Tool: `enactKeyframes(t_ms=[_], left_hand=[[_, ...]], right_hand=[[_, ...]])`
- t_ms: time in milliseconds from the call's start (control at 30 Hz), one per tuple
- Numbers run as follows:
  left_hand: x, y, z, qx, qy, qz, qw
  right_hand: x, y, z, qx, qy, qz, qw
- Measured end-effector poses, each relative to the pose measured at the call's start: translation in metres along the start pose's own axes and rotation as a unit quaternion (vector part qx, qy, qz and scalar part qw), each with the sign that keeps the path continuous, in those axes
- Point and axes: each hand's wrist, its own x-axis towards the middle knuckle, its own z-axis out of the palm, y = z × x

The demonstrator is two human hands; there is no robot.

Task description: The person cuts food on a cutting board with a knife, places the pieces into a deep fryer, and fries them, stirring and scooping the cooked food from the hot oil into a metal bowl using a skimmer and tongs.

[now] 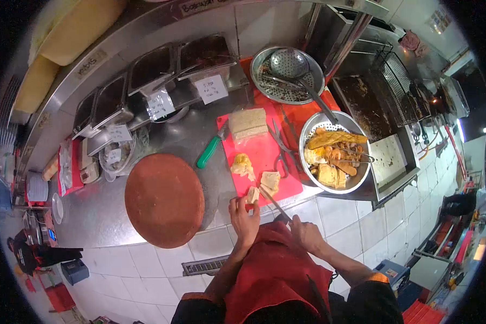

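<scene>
My right hand [306,233] grips a knife [275,204], its blade slanting up and left to the near edge of a red cutting board [237,186]. Beside the blade, my left hand [245,220] has its curled fingertips at a small pale food piece [252,195], which looks like tofu or tempeh. Just right of it lies another pale piece [270,181]. Crumpled yellowish food [243,166] rests further up the board. A larger pale block [247,123], seemingly wrapped, sits at the far end, with a green-handled knife [208,152] at the left edge.
Right of the board, scissors [281,143] lie near a perforated metal bowl [306,178] of fried food. Behind stands another strainer bowl [259,89] holding a skimmer [289,63]. A round brown board [164,200] lies at left. A fryer [364,102] is at right.
</scene>
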Motion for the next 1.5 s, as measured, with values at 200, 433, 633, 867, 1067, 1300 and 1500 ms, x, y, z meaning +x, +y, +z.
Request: enactKeyframes(t_ms=[200,433,633,867,1067,1300,1500], left_hand=[[0.000,-0.006,0.004,-0.023,0.000,-0.011,1.000],[-0.008,-0.013,-0.007,-0.118,-0.006,-0.176,0.977],[0.001,-0.028,-0.003,-0.056,-0.045,0.013,0.997],[0.013,-0.023,-0.009,-0.050,-0.073,0.037,0.995],[0.021,-0.030,-0.010,-0.078,-0.134,0.002,0.988],[0.057,-0.002,-0.023,-0.151,-0.158,0.075,0.973],[0.092,0.001,0.010,-0.114,-0.221,0.172,0.953]], right_hand=[[-0.006,-0.015,-0.025,-0.015,-0.117,0.054,0.992],[-0.002,0.009,0.004,-0.059,-0.057,0.041,0.996],[-0.001,0.000,-0.012,-0.079,-0.042,-0.043,0.995],[0.007,-0.017,-0.026,-0.101,-0.084,-0.023,0.991],[0.018,-0.008,-0.001,-0.193,-0.023,-0.067,0.979],[0.011,-0.006,-0.006,-0.206,-0.032,-0.061,0.976],[-0.003,-0.004,-0.026,-0.206,-0.040,-0.078,0.975]])
